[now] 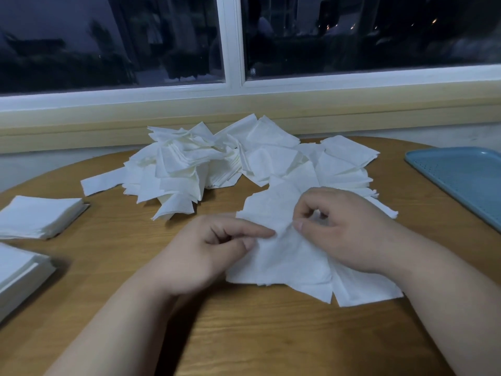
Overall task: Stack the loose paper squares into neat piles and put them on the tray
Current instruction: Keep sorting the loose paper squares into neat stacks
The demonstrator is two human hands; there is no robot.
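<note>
A messy heap of white paper squares [217, 158] covers the far middle of the round wooden table [257, 335]. A smaller loose bunch of squares [287, 264] lies in front of me. My left hand [214, 251] pinches the bunch's left edge with thumb and forefinger. My right hand [344, 229] rests on the bunch and pinches a sheet at its top. Two neat piles stand at the left: one [38, 215] further back, one [19, 272] at the frame's edge. The blue tray [466, 180] sits at the far right, with no paper on its visible part.
A pale wall ledge [244, 115] and a window with a white frame [233, 42] run behind the table. Bare wood shows at the near edge between my forearms.
</note>
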